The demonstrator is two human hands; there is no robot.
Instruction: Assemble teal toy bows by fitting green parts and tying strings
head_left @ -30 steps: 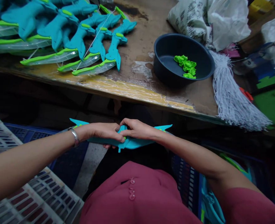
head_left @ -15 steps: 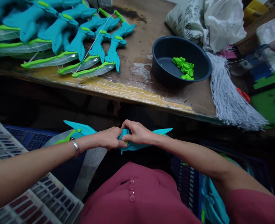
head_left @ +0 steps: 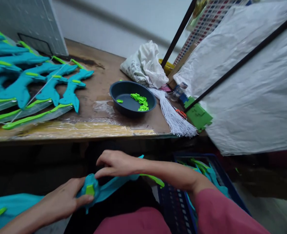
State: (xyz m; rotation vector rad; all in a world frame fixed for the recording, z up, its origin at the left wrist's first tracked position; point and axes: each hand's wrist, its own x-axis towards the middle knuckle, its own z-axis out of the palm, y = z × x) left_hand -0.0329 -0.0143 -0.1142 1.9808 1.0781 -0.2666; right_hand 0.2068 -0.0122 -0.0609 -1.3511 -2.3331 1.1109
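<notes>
A round dark blue plastic bowl (head_left: 133, 99) stands on the worn brown wooden surface (head_left: 101, 84) and holds a small heap of bright green plastic clips (head_left: 139, 99), with one more green piece apart near its left wall. Low at the right, a dark blue slatted plastic crate (head_left: 182, 201) on the floor holds more teal and green toy parts (head_left: 204, 170).

The left hand (head_left: 62, 200) is clenched around the middle grip of a teal plastic toy bow with lime green trim (head_left: 101, 190), thumb pressed just beside a small green tab on it. The right hand (head_left: 116, 163) is half open, fingers curled down, fingertips touching the top of the same bow just right of the grip.

The bow lies across the person's lap below the edge of the surface, its limbs spreading left and right, a green strip showing along the right limb under the forearm.

On the surface to the left lies a row of finished teal and green toy bows (head_left: 36, 87). Right of the bowl lie a bundle of white cords (head_left: 175, 117) and a crumpled white bag (head_left: 145, 65).
</notes>
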